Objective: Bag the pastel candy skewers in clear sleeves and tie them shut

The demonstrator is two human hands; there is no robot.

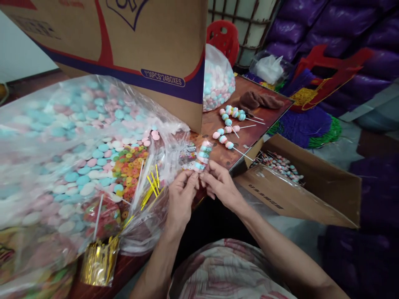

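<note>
A wrapped marshmallow skewer [204,154] in pink, white and blue stands upright at the table's front edge, between my hands. My left hand [183,187] pinches the lower end of its clear wrapper with thumb and forefinger. From the other side, my right hand [221,182] closes its fingers on the same lower end. The fingertips nearly meet and hide the stick and whatever is at the bottom. To the left lie several gold twist ties [151,187] on clear plastic. Past the wrapped skewer, several unwrapped marshmallow skewers [229,128] rest on the table.
A large plastic bag [93,166] of marshmallows and ring gummies covers the left side. Behind it stands a tall cardboard box [149,50]. An open carton [305,195] with many skewers sits at the right. A bundle of gold ties [99,261] lies at the front left.
</note>
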